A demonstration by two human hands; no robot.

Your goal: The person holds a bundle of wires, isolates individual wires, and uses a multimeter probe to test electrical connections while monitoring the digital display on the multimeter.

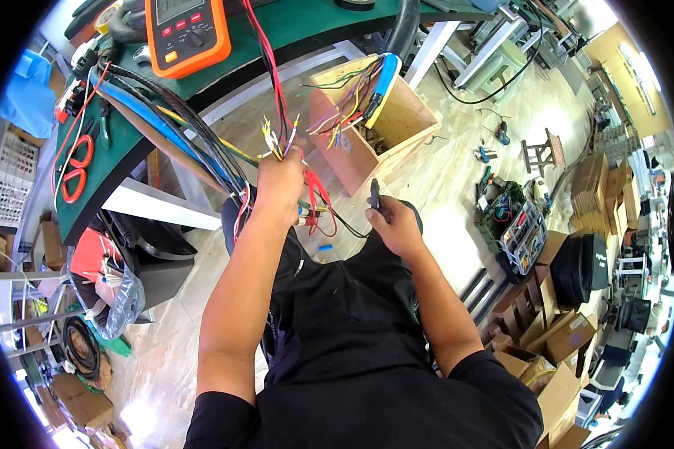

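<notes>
My left hand (277, 179) is closed around a bunch of thin wires tipped with white and yellow ends (273, 135); red wire loops (318, 187) hang beside it. My right hand (397, 228), lower and further right, grips a small dark tool (375, 193), its type unclear. Black, blue and brown cables (172, 131) run from the green bench (123, 170) toward my left hand. An orange multimeter (187, 37) and red-handled scissors (79, 168) lie on the bench. A blue-yellow tool (382, 90) with thin wires rests over a wooden box (412, 142).
A lined bin (123, 299) stands below the bench. An open tool bag (513, 224), a drill (502, 133) and a small stool (543, 153) are on the floor (460, 187) to the right, with cardboard boxes (569, 337) further along. Shelving (11, 172) lines the left.
</notes>
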